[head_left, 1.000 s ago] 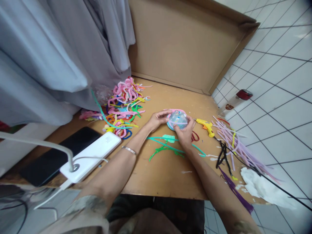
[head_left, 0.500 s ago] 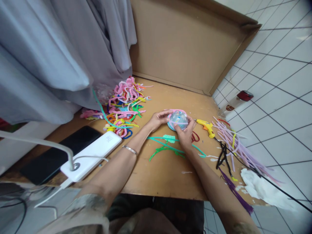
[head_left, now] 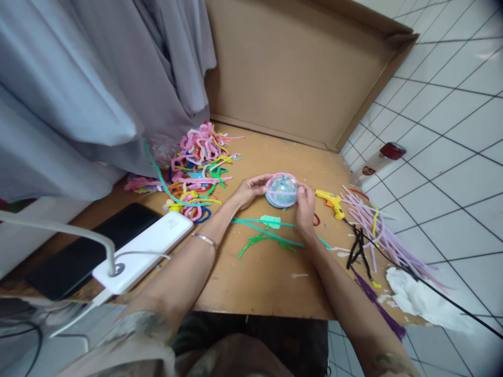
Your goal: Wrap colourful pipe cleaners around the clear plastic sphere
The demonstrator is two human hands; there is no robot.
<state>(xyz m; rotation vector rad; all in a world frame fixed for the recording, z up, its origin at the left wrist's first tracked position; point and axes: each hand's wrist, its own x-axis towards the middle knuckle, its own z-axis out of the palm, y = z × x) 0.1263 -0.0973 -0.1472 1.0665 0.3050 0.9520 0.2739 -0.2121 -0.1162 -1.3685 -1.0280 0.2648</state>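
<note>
Between my two hands sits a clear, bluish dome (head_left: 282, 189) with a pink fuzzy strip round its far rim and a pale lilac strip across its front. My left hand (head_left: 253, 189) grips its left side, fingers along the far edge. On the opposite side, my right hand (head_left: 305, 208) holds the rim with the thumb nearest me. Just in front lie teal pipe cleaners (head_left: 251, 225), a mint fuzzy piece (head_left: 271, 222) and a branched green pipe cleaner (head_left: 255, 242). A yellow glue gun (head_left: 331, 203) rests right of my right hand.
Tangled coloured pipe cleaners (head_left: 202, 149) are heaped at the left, near a white power bank (head_left: 143, 252) and a black phone (head_left: 94, 246). Lilac pipe cleaners (head_left: 377, 230), a clear bottle (head_left: 379, 162) and white tissue (head_left: 416, 296) are at the right. A cardboard panel (head_left: 275, 68) stands behind.
My right thumb has moved off the lilac strip on the dome's front to its right edge. More of the dome shows now. My left hand keeps its hold.
</note>
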